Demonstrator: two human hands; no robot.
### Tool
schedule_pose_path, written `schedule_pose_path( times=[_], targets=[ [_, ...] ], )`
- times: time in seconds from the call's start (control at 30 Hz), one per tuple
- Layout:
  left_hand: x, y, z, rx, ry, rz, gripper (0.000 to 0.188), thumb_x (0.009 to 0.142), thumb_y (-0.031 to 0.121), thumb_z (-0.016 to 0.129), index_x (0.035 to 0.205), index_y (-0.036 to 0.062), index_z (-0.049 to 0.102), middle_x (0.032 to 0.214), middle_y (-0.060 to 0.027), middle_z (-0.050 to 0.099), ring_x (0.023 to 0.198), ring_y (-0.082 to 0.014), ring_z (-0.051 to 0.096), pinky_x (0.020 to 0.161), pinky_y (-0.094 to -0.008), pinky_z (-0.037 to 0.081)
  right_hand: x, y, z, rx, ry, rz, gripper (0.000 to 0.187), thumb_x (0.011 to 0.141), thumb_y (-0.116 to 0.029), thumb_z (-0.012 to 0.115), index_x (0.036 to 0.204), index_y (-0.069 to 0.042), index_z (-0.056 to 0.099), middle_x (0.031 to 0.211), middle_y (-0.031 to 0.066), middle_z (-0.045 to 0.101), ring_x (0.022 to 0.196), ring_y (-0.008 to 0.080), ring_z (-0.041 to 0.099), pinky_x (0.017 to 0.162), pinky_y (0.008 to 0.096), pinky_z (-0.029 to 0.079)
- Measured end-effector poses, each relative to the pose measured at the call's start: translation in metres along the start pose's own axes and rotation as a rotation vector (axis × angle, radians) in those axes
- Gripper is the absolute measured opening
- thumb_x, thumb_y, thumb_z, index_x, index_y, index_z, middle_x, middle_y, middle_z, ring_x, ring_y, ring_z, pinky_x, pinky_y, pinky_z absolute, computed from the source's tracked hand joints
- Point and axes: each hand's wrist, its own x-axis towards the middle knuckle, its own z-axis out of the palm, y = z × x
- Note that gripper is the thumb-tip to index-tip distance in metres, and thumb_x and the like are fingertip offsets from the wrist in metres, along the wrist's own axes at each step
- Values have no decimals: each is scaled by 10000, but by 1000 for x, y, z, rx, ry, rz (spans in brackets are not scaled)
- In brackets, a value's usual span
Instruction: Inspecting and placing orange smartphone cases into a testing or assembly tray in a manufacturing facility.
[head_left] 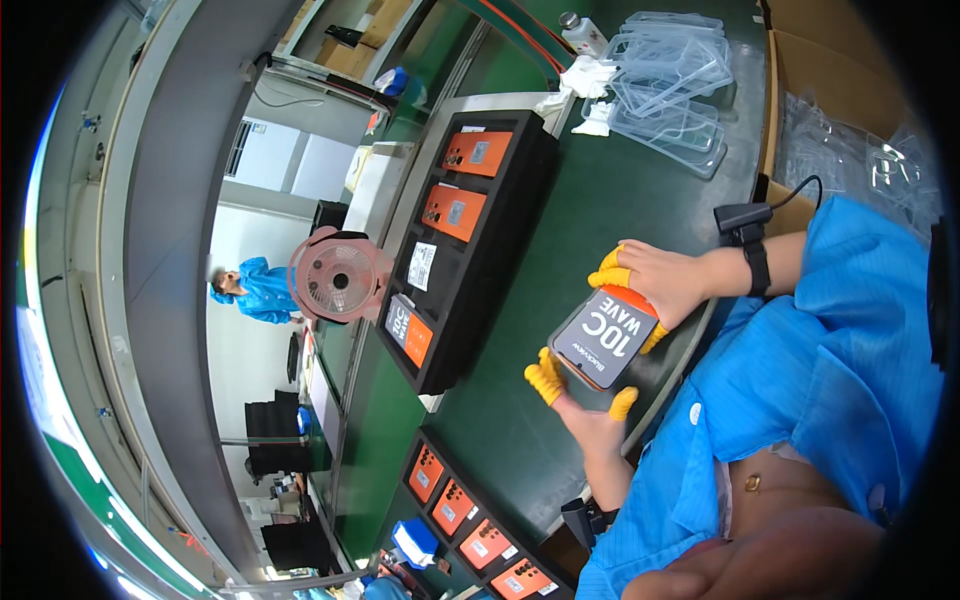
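Orange at the rim, dark grey across the printed face: in the head view, a smartphone (600, 338) raised just above the green tabletop (510, 420), close to the near edge. Clamped at one end in the right hand (665, 280), between yellow finger cots (610, 278). At the opposite end, with fingers and thumb apart, the left hand (590, 425); too close to tell contact from a slight gap. Best gripped by the rim alone, with cots off the grey face to avoid smudges. Better kept low and farther in from the near edge, to soften any slip. Before easing the right grip, settle left fingers and thumb on opposing sides. Watch for knocks against the black foam tray (485, 270) toward the far edge.
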Motion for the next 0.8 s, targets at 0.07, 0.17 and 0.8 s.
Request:
schedule_pose_path(
  times=[0.07,0.17,0.8],
  targets=[
    [-4,4,-2,-74,-18,-100,915,610,294,723,1261,-5,154,1215,-110,346,1122,-206,340,943,-316,245,3,-10,2,4,84,21,805,514,-359,700,1131,37,368,995,178,437,1001,304,375,920,388,230],
    [-7,14,-2,-108,-58,-336,580,733,197,628,1159,-25,304,1070,-68,462,936,-119,458,816,-237,352,3,-15,6,-184,115,-9,827,515,-394,701,1139,34,368,1016,184,409,1010,315,361,941,430,196],
    [-3,-4,0,94,51,-391,249,780,37,538,990,-43,432,919,-84,532,806,-112,507,717,-232,424,28,4,-16,-40,-340,257,537,553,-454,663,844,-10,580,747,114,562,727,272,549,636,338,432]
  ],
)
